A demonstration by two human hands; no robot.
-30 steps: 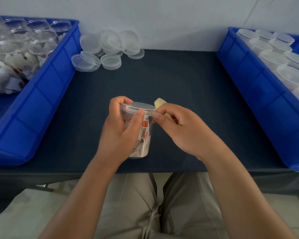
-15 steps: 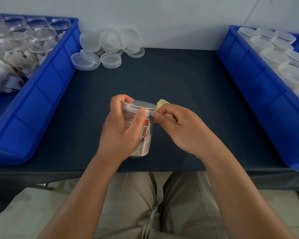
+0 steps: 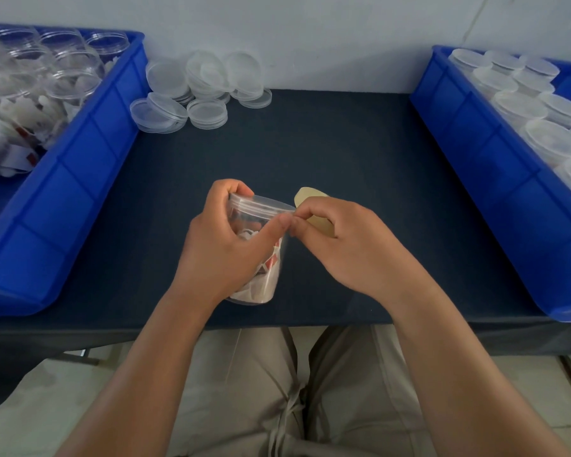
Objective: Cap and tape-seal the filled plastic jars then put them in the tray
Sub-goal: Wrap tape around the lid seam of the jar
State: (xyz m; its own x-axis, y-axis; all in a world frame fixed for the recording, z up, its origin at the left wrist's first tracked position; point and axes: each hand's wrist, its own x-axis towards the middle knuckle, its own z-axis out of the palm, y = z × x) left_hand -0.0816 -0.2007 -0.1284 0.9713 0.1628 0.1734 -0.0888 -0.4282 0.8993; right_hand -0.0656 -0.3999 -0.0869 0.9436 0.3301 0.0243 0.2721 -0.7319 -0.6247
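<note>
The jar (image 3: pixel 271 272), capped and filled, is gripped by the curled fingers of the left hand (image 3: pixel 225 249), over the near middle of the dark table (image 3: pixel 327 143). The right hand (image 3: pixel 346 249) pinches at its lid rim, holding a tan tape roll (image 3: pixel 310 196). A blue tray (image 3: pixel 475 136) of capped jars stands to the right.

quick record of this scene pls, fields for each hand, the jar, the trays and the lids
left hand: grips the jar
jar: filled, lid on
right hand: holds the tan tape roll, fingertips pinching at the jar's lid rim
left tray: open jars
right tray: capped jars
loose lids: piled on the table by the wall
</note>
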